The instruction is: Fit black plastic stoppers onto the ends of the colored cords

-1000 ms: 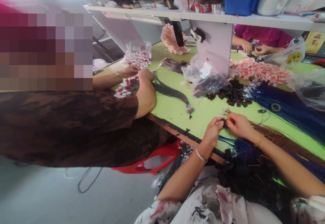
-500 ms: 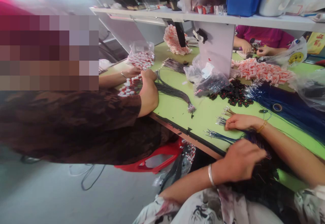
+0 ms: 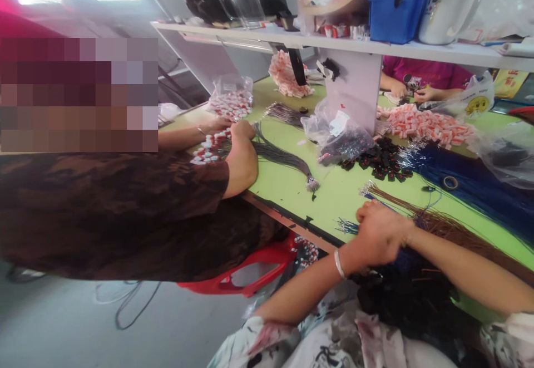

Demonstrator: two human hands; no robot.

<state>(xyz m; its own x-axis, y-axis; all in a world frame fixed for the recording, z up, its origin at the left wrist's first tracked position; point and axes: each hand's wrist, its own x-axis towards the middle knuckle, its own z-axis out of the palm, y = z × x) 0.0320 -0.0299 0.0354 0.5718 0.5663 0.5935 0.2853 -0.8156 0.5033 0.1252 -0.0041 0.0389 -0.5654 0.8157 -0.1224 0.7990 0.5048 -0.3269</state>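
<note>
— Item one, the hands?

— Left hand (image 3: 377, 240), bangle at the wrist, folded over the right hand (image 3: 370, 210) at the near table (image 3: 342, 190) edge. The two are pressed together; whether either pinches a wire I cannot tell, since the left covers the fingertips.

— What are they on?

— Blue wires (image 3: 346, 226), thin, with bare silvery tips fanning out at nine o'clock of the hands, lying flat on the green top. A brown wire bundle (image 3: 450, 229) runs off toward three o'clock.

— The step, by your reckoning?

— Fine fitting at a wire end, I judge. Any next move calls for a fingertip grip on one strand, the tips being slight and crowded.

— Nearby stock?

— Black connectors (image 3: 384, 162) heaped at twelve o'clock; a co-worker's hand (image 3: 244, 131) at ten, on a grey wire bundle (image 3: 287, 159).
</note>
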